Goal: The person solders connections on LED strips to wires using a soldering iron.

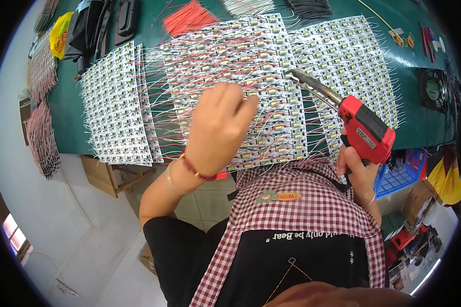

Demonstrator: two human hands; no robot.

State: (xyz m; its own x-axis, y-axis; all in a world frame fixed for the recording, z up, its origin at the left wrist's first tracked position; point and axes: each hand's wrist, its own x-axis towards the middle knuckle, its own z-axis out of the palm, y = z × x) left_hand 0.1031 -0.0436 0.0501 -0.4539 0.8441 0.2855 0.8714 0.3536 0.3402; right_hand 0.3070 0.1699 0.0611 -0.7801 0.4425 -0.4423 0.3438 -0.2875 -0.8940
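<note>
My right hand (352, 165) grips a red and black soldering gun (366, 130) by its handle. The gun's metal tip points up and left, at the right part of the middle circuit board panel (292, 117). Over the same panel hangs my left hand (217, 125), its fingers bent together and turned down. Whatever those fingers pinch is hidden beneath them. Rows of small parts cover this panel, and many thin red and white wires lie across it.
A similar stack of white board panels (115, 107) lies at left, another panel (351, 66) at right. Bundles of red wires (189, 18) and white wires (247, 6) sit at the back of the green table (69, 112). A small black fan (433, 89) stands far right, above a blue crate (402, 176).
</note>
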